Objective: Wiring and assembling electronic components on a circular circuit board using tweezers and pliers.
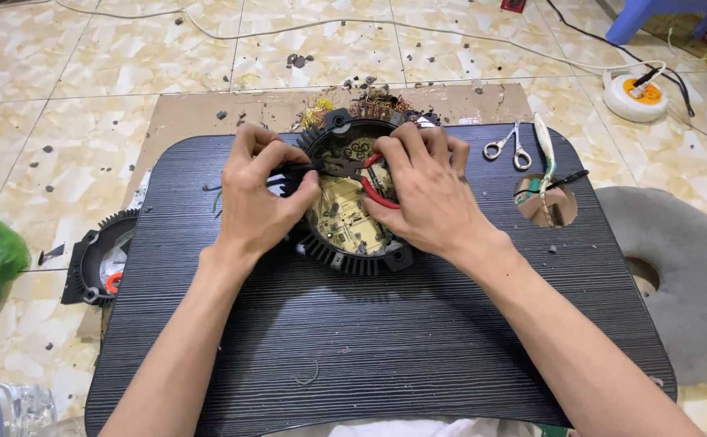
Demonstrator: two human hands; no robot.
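A round black finned housing (pixel 352 243) with a yellowish circuit board (pixel 345 218) is seen near the far edge of the dark ribbed lap table (pixel 386 340), directly beneath both hands. Red-handled pliers (pixel 373 190) are gripped by the right hand (pixel 426 194), jaws pointing left; black wires (pixel 288 171) are pinched by the left hand (pixel 260 202).

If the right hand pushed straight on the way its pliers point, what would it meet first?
The right hand aims its red-handled pliers leftward; they would probably first meet the left hand's fingers over the round housing.

Two bare forearms, left hand (pixel 260 198) and right hand (pixel 430 194) ungloved, ringless.
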